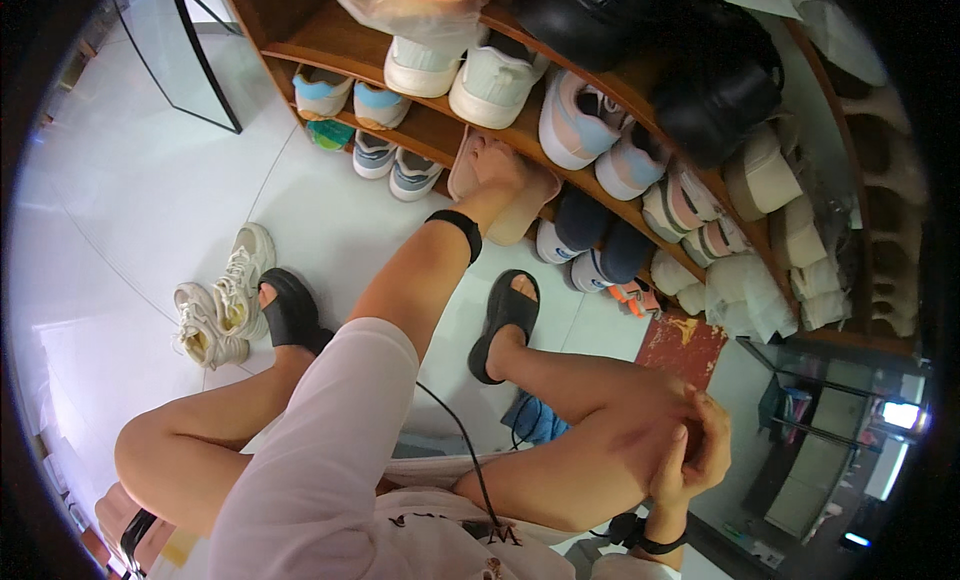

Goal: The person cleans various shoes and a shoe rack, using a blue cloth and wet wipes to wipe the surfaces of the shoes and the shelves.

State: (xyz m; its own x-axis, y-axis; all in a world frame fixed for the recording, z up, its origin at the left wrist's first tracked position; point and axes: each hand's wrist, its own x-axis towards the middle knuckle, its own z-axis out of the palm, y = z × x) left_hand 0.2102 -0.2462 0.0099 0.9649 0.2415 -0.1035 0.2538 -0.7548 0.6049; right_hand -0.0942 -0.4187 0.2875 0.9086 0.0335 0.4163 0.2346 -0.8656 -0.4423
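My left hand (496,162) reaches into a low level of the wooden shoe rack (431,141), its fingers curled on a pair of pale pink slippers (523,216). These slippers stick out past the shelf edge, and the hand covers part of them. A black band (459,231) circles my left wrist. My right hand (694,449) rests on my bent right knee, thumb and fingers apart, with nothing in it. Grey-and-white shoes (414,173) stand left of the slippers; dark blue and white shoes (574,227) stand to their right.
White sneakers (491,77) and pastel sneakers (576,122) fill the shelf above; black shoes (705,85) sit higher. Cream lace-up sneakers (244,280) stand on the tiled floor beside my foot in a black slide sandal (292,310). A black cable (465,430) hangs before my shirt.
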